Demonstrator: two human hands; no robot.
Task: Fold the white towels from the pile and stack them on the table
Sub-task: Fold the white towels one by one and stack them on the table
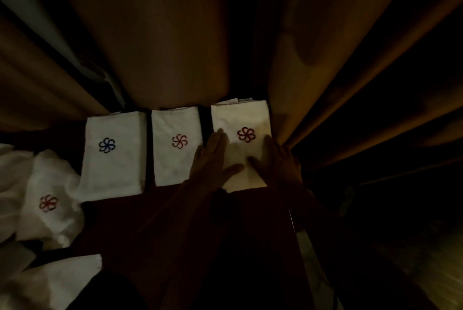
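Observation:
Three folded white towels lie in a row on the dark table (190, 212). The left folded towel (115, 159) bears a blue flower mark, the middle folded towel (175, 159) a red one. On the right folded towel (240, 119), also marked red, both my hands press flat with straight fingers: my left hand (213, 159) on its left edge, my right hand (275, 161) on its right edge. A loose pile of white towels (42, 184) lies at the left, one showing a red flower.
Heavy brown curtains (300, 46) hang right behind the towels and to the right. Another white cloth (57, 279) lies at the lower left. The scene is very dim, and the right side is almost black.

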